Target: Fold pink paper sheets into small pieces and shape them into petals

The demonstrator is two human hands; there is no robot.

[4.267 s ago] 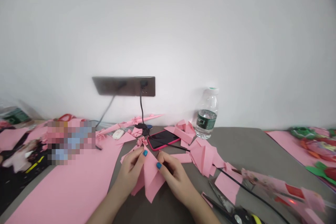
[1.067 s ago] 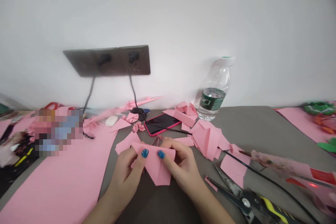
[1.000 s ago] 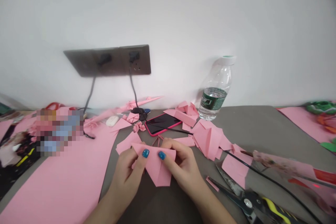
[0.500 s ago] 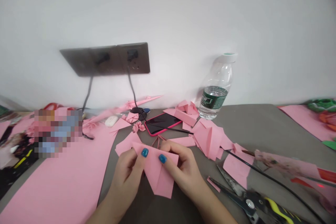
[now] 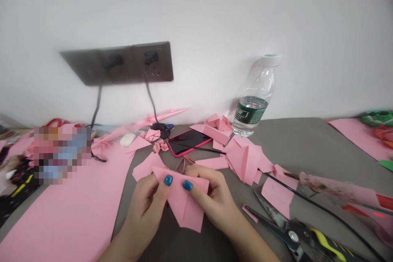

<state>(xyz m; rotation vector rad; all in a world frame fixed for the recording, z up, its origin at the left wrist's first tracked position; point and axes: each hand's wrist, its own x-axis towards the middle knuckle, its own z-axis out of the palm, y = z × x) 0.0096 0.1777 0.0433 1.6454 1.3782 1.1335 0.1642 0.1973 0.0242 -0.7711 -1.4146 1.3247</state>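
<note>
A creased piece of pink paper (image 5: 188, 208) is held up between both hands, a little above the grey table. My left hand (image 5: 147, 204) pinches its upper left part, thumb on the near face. From the other side my right hand (image 5: 211, 196) grips it, with the thumb pressed flat near the middle crease and the fingers behind. The fingers at the back are mostly hidden by the paper. Just beyond the hands lie another pink paper piece (image 5: 149, 166) and a phone (image 5: 188, 141) with a pink edge.
Open scissors (image 5: 288, 231) and a glue gun (image 5: 337, 190) with its black cord lie at the right. A water bottle (image 5: 251, 98) stands near the wall by folded pink papers (image 5: 245, 159). A large pink sheet (image 5: 70, 208) covers the left side. Wall sockets (image 5: 123, 63) hold two plugs.
The view has shifted slightly, so the sockets sit higher and farther left. My right thumb has moved slightly left across the paper; both hands keep their hold.
</note>
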